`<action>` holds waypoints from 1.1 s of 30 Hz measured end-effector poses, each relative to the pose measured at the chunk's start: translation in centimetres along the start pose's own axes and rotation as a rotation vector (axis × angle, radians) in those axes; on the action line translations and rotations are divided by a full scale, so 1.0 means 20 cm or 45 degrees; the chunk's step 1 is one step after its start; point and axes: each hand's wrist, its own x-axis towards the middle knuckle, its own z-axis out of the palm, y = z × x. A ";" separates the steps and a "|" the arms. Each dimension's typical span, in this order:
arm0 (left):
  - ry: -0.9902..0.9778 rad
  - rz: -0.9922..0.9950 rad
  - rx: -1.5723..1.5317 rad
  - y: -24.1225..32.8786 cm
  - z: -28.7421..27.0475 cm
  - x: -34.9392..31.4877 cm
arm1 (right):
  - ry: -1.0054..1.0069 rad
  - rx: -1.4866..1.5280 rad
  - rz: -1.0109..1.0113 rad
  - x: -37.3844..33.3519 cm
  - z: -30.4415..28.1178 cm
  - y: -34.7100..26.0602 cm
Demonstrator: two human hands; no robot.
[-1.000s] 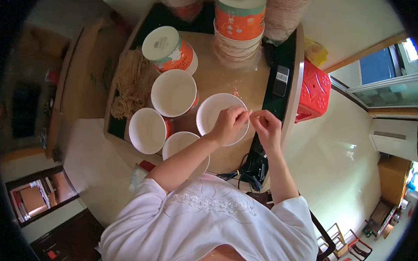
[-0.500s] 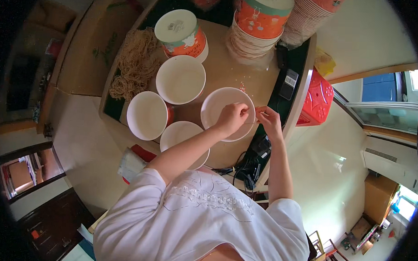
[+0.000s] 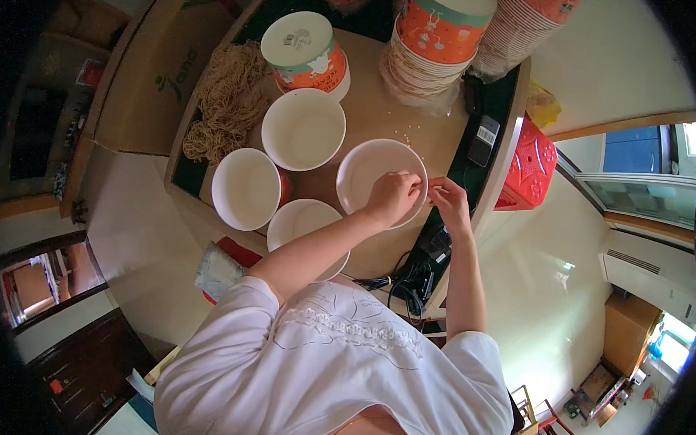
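The left hand (image 3: pixel 393 197) rests over the near rim of a white paper bowl (image 3: pixel 369 168) that stands open on the round table (image 3: pixel 382 115); the fingers are curled inward, but whether they pinch anything cannot be told from this view. The right hand (image 3: pixel 448 204) sits just beside that bowl's right rim, fingertips drawn together toward the left hand (any item between them is too small to make out). Positions of the remaining items are given relative to this bowl. To its left and slightly farther from the person stands a second empty white bowl (image 3: pixel 303 129). To its left and nearer the person stands a third bowl (image 3: pixel 246 189), and a fourth bowl (image 3: pixel 305 224) lies partly under the left forearm. Beyond the second bowl stands an orange lidded cup (image 3: pixel 304 51). A pile of dry noodles (image 3: pixel 225 102) lies well to the left, at the table edge. Beyond the bowl stands a stack of orange patterned bowls (image 3: pixel 435 36). A black handheld device (image 3: pixel 483 139) lies to the right, and a red crate (image 3: pixel 527 168) stands past the table edge.
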 end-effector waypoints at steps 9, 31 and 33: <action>-0.012 0.088 0.050 0.01 0.00 0.01 | 0.019 -0.109 -0.024 -0.02 0.02 0.00; 0.005 0.086 -0.348 -0.04 -0.14 0.00 | 0.097 -1.069 -0.371 0.04 0.18 -0.36; -0.028 0.444 0.102 -0.06 -0.18 -0.03 | 0.090 -0.931 -0.230 0.03 0.20 -0.39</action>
